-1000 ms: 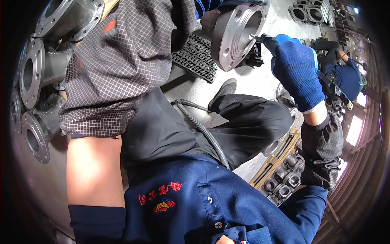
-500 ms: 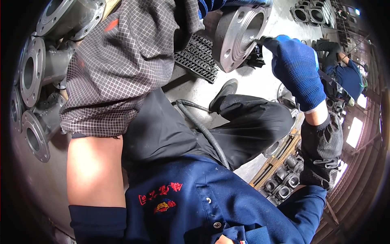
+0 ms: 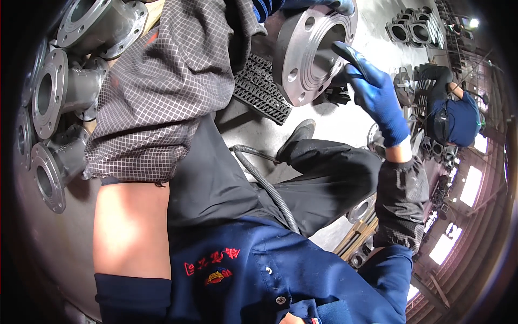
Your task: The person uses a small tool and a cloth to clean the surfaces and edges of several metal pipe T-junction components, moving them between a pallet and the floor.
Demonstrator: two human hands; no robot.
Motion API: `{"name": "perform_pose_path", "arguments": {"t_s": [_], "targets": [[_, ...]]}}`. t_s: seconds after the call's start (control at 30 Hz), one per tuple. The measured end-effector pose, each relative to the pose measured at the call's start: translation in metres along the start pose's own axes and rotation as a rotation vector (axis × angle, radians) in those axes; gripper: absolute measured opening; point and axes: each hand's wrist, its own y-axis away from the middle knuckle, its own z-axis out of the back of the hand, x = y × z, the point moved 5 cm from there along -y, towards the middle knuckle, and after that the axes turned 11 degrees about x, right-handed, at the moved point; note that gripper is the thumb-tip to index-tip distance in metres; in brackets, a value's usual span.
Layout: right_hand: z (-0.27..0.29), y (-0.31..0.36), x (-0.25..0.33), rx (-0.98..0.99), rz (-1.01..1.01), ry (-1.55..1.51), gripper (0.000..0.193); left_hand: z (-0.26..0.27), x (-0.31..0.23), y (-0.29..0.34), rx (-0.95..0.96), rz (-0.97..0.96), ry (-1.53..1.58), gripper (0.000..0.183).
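Note:
A grey metal flanged pipe fitting (image 3: 294, 59) is at the top centre, tilted, its bolt-holed ring and open bore turned toward the right. My left hand (image 3: 310, 4), in a blue glove, grips the fitting's upper rim; most of it is cut off by the frame's top edge. Beside the bore is my right hand (image 3: 375, 92), also gloved in blue. Its index finger stretches to the bore's edge, apart from the other fingers, whose dark tips are close to the flange face. I see nothing held in it. Checked sleeve covers run over both forearms.
Several flanged pipes (image 3: 51, 92) are stacked at the left. Beneath the fitting is a black slatted grate (image 3: 261, 89). A ribbed hose (image 3: 270, 186) crosses my legs. More castings (image 3: 413, 29) stand at the upper right, and another person (image 3: 453, 116) bends over at the right.
My right hand has shifted left, its closed fingers now spread at the bore; the dark thing by its fingertips no longer shows clearly. The fitting has turned to show more of its face.

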Motion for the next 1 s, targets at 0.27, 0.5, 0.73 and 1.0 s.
{"name": "perform_pose_path", "arguments": {"t_s": [0.27, 0.5, 0.73, 1.0], "targets": [[-0.006, 0.012, 0.005, 0.048, -0.023, -0.432, 0.036, 0.002, 0.006, -0.018, 0.018, -0.010, -0.070, 0.021], [-0.002, 0.022, -0.066, -0.386, -0.098, -0.787, 0.033, 0.008, 0.008, -0.062, 0.054, -0.044, -0.142, 0.021], [-0.022, 0.000, -0.074, -0.416, -0.198, -1.173, 0.046, 0.047, 0.025, -0.059, 0.000, 0.117, 0.113, 0.021], [-0.009, 0.000, -0.059, -0.515, -0.289, -0.933, 0.052, 0.043, 0.034, -0.043, -0.084, 0.315, 0.445, 0.021]]}}
